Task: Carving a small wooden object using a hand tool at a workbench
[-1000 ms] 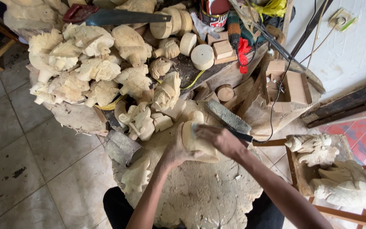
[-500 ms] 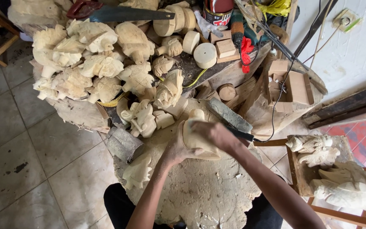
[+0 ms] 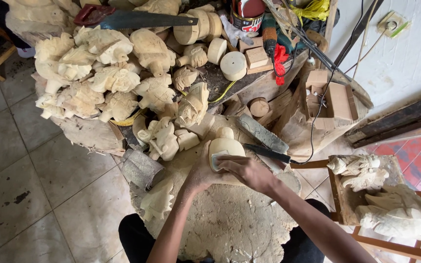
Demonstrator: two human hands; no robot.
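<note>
A pale, rounded wooden carving [image 3: 226,144] rests on a dusty tree-stump work block [image 3: 230,229] in front of me. My left hand [image 3: 200,171] grips the carving from its left side and steadies it. My right hand [image 3: 249,170] presses a small piece of grey sandpaper [image 3: 219,159] flat against the carving's near face. Both forearms reach in from the bottom of the head view. A dark flat file [image 3: 261,132] and a black-handled tool [image 3: 268,153] lie just right of the carving.
Several unfinished pale wood carvings [image 3: 113,78] are piled at the upper left. A hand saw [image 3: 132,18] lies across the top. Round wood blanks [image 3: 233,65], small blocks and a can sit on the bench. A roll of sandpaper [image 3: 141,168] lies left. More carvings [image 3: 391,209] sit on a wooden stool at right.
My right hand has slid a little toward me across the carving with the sandpaper. The left hand keeps its grip and the carving stays in place.
</note>
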